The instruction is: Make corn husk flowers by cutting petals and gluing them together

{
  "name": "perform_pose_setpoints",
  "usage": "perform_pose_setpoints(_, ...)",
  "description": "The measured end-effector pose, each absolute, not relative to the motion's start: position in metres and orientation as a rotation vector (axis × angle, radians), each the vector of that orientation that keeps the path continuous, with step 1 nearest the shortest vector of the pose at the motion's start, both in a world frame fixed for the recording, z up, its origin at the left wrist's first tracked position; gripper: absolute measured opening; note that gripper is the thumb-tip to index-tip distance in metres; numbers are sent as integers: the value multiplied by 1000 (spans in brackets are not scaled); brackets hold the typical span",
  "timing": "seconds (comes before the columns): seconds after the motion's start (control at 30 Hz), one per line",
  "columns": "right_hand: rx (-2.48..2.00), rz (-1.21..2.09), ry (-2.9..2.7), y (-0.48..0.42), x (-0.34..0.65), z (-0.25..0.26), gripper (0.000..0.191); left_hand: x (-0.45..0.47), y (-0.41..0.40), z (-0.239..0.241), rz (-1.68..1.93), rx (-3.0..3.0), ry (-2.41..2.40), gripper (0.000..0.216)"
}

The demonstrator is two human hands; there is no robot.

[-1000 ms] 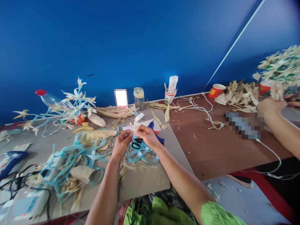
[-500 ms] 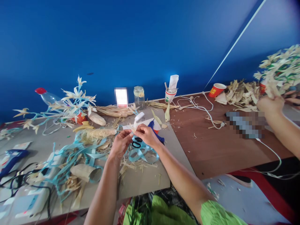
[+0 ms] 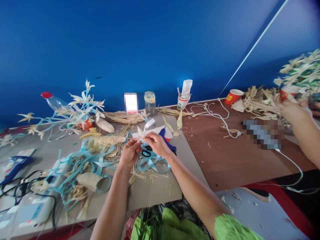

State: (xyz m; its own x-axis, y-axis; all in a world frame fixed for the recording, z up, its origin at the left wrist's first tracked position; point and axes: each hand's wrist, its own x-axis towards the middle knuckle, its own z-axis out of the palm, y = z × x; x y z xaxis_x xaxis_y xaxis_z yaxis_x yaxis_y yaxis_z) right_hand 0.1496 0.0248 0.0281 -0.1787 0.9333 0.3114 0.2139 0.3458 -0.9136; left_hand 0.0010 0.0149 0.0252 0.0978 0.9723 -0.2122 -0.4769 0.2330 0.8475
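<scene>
A small cream corn-husk flower stands petals up between my two hands, a bit of light blue at its base. My left hand pinches that base with thumb and fingertips. From the other side, my right hand closes its fingers on the same base. Black scissor handles show just below my fingers. Light blue ribbon lies in loops under my right wrist, and a blue glue gun rests just beyond my right hand.
Husk flowers on blue stems stand at the left. Tangled blue ribbon, a power strip and another glue gun lie nearer. A glass jar and paper cup stand behind. Another person's hand is at far right, near husks.
The flower's petals now show more openly above my fingertips, both hands still on its base. The view has shifted slightly. The other person's hand at the right has turned and lowered.
</scene>
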Motion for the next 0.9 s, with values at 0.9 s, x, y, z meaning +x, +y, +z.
perform_pose_setpoints(0.9,-1136,739,-1804,26,149,23,19,2,11,29,1146,634,810,25)
